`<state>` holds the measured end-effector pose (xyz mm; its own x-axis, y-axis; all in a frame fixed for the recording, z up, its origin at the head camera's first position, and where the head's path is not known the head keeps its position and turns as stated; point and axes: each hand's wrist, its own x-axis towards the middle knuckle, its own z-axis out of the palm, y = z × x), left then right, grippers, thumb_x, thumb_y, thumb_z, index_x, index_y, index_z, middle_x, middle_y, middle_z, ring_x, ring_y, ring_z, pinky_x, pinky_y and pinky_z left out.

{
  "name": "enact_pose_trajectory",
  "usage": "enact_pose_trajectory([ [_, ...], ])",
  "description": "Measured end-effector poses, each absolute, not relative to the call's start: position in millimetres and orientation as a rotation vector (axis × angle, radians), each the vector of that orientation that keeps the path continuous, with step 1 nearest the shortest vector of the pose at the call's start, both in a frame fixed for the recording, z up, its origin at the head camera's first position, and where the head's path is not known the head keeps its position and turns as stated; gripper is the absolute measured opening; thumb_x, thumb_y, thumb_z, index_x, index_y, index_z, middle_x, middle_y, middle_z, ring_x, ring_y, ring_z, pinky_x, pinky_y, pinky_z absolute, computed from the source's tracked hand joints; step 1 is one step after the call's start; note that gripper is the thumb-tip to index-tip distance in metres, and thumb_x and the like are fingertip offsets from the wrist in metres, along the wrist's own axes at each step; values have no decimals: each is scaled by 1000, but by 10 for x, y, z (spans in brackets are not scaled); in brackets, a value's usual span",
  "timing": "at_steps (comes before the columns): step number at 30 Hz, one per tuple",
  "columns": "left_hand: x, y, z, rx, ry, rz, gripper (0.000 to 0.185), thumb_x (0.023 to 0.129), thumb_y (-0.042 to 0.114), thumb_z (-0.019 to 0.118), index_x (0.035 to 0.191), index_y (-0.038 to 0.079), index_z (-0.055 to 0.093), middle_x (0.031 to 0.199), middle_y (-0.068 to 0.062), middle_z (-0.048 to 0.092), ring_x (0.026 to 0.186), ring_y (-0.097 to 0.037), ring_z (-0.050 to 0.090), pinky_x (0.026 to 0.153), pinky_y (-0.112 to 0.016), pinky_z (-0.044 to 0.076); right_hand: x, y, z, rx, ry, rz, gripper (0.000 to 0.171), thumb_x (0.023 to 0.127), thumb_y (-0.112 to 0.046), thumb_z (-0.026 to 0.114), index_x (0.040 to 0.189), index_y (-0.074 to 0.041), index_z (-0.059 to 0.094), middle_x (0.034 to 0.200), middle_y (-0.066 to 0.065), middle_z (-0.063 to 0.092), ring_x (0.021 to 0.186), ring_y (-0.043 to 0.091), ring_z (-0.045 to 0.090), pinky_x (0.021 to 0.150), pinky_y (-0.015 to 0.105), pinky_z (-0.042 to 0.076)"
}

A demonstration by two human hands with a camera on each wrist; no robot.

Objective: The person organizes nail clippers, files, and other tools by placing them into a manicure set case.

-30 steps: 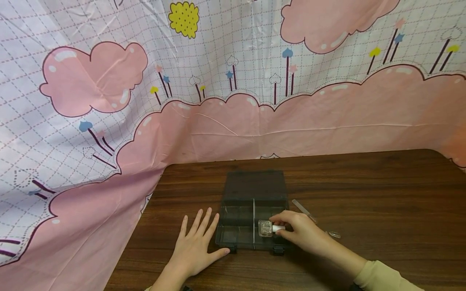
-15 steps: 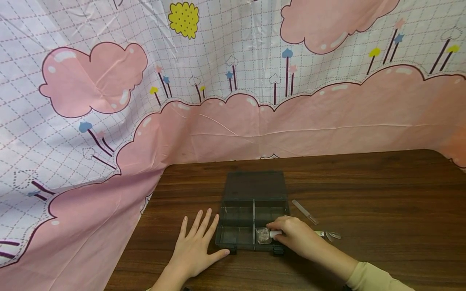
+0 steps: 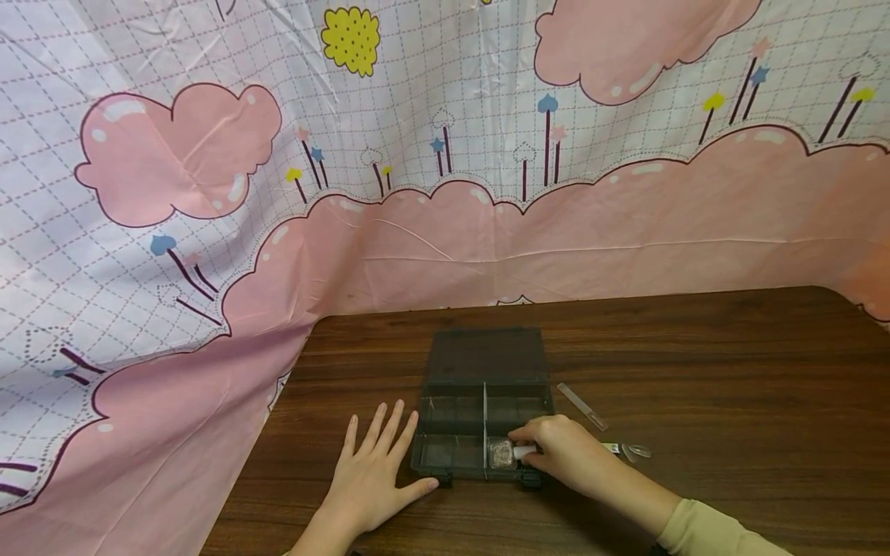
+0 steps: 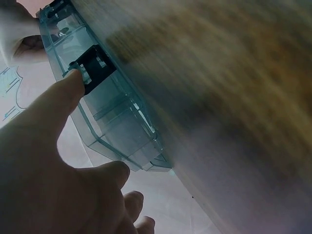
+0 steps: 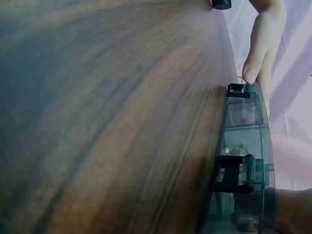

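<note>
One bottle (image 3: 503, 453) in open organizer box (image 3: 452, 448), right hand (image 3: 563, 455) grip pinching it, left hand (image 3: 371, 479) flat

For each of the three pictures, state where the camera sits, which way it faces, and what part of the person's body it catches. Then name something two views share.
Head: worn high, looks forward and down at the table; both hands show, the left hand flat beside the organizer box, the right hand holding a small bottle in it.
Left wrist: low at table level, faces the box's front wall; thumb touches a black latch.
Right wrist: low, looks along the table at the box front; the other hand's thumb shows.
Shared: both wrist views show the box's black latches.
</note>
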<state>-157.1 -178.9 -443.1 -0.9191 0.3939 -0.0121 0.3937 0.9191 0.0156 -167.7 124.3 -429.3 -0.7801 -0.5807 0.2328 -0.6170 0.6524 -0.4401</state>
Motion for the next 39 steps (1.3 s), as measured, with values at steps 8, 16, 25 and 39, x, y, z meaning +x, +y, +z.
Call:
enact_pose_trajectory([
  [8,-1566,-1784,-4429,636,3067,0,96,82,83,26,155,23,14,160,-2,1,145,-27,3,110,-59,-9,-1690,1249,-4271,1028,-2851,828,28,76,2,76,103,4,72,92,10,72,80,19,69,64,23,55],
  [16,-1559,-1780,-4421,623,3057,-13,96,81,83,26,155,23,14,160,-1,0,145,-24,-2,111,-59,-9,-1694,1306,-4274,1052,-2716,1023,28,76,3,76,104,7,70,94,10,71,80,16,68,67,21,55],
  [25,-1557,-1770,-4399,626,3060,-13,96,81,83,26,155,23,15,160,-1,0,145,-25,-2,111,-58,-9,-1691,1619,-4250,935,-2394,1238,37,74,-2,80,109,-3,68,96,2,70,81,18,68,72,30,56],
  [39,-1554,-1769,-4423,623,3064,-18,95,82,82,28,155,23,13,160,0,-1,145,-24,-3,110,-56,-13,-1514,2423,-4405,629,-2531,1201,38,75,-12,81,110,-6,68,100,3,70,82,16,67,72,27,56],
])
